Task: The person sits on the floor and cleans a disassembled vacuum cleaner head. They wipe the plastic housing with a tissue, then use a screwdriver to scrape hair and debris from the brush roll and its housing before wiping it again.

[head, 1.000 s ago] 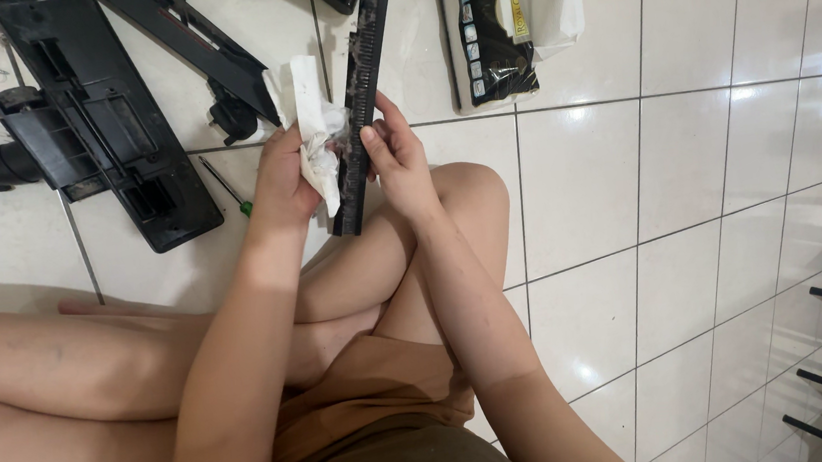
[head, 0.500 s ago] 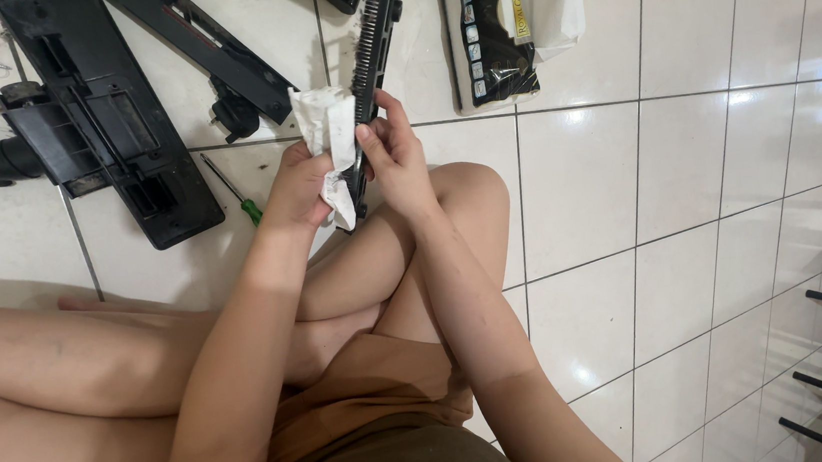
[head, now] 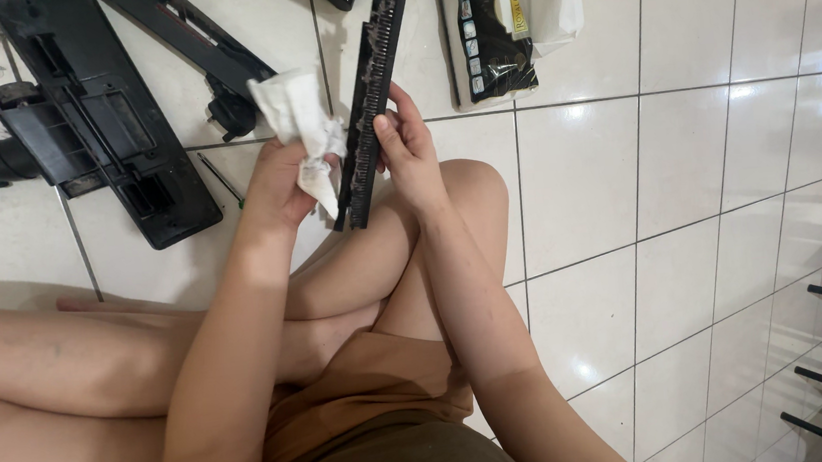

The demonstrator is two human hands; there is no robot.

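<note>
Black and long, the narrow plastic brush strip point(head: 374, 104) with dusty bristles was up over the person's crossed knees, tilted a bit; right hand point(head: 410, 151) had it pinched along one edge, fingers curled round it; left hand point(head: 278, 182) was bunched tight on a crumpled white wipe point(head: 303, 131), pressed against the strip's other side; on the white tiled floor point(head: 626, 170) behind sat a flat black vacuum head plate point(head: 94, 116), well apart from the hands; up top lay a black packet in a white bag point(head: 511, 20), couldn't really tell what it was.
</note>
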